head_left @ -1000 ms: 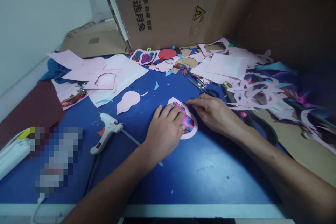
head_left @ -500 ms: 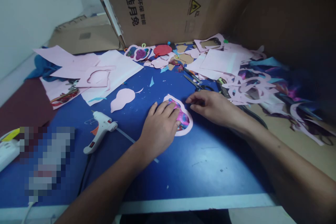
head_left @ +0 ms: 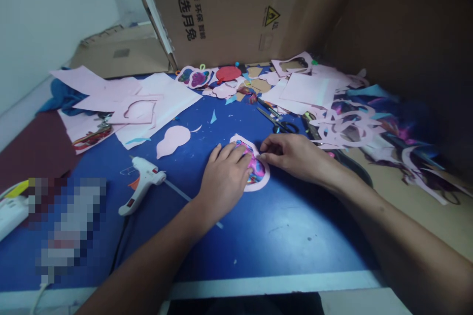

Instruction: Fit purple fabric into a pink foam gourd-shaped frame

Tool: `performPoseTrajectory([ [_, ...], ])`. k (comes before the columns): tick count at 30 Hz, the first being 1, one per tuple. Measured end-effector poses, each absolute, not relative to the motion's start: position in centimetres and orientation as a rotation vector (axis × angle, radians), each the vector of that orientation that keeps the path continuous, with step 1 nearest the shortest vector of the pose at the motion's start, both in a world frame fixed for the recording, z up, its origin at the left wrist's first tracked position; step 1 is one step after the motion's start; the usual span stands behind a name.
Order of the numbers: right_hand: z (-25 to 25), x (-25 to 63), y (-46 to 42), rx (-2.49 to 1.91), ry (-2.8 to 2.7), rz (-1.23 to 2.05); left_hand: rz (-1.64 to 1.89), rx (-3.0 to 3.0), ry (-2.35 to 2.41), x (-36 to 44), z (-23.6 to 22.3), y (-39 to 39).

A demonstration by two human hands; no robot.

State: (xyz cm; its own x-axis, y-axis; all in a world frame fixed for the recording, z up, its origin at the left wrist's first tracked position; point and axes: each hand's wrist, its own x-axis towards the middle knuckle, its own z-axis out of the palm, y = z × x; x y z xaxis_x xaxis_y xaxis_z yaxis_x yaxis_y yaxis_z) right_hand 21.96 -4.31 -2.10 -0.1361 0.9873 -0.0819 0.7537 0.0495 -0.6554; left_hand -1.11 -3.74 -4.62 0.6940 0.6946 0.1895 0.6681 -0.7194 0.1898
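A gourd-shaped paper cutout [head_left: 257,187] with a pale pink border and a glossy pink, purple and blue middle lies on the blue table. My left hand [head_left: 225,174] rests flat across its left side with the fingers outstretched, hiding part of it. My right hand [head_left: 288,153] has thumb and index finger closed at the cutout's right edge, by the narrow waist. Left of them is a plain pink gourd-shaped paper piece [head_left: 174,140]. A white glue gun [head_left: 142,181] on its wire stand has a clear glue stick in its back.
Black-handled scissors [head_left: 279,120] lie beyond my right hand. Pink paper sheets [head_left: 162,98] are at the back left, and cut scraps [head_left: 349,125] pile up on the right. A large cardboard box [head_left: 225,15] stands behind. A blurred-out object [head_left: 76,226] lies front left.
My right hand has moved slightly left and down, and its fingertips have come to the cutout's right edge. My left hand stays on the cutout.
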Motion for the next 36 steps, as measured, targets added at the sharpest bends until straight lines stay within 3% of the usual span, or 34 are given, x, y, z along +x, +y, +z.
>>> performPoseTrajectory([
  [23,-2.7,19.2,1.6,-1.647,-2.280,0.238,0.406,2.817,1.164,-0.9,-4.1,-4.3],
  [36,-3.1,18.5,2.1,-1.696,-2.269,0.208,0.373,2.789,1.158,-0.9,-3.8,-4.4],
])
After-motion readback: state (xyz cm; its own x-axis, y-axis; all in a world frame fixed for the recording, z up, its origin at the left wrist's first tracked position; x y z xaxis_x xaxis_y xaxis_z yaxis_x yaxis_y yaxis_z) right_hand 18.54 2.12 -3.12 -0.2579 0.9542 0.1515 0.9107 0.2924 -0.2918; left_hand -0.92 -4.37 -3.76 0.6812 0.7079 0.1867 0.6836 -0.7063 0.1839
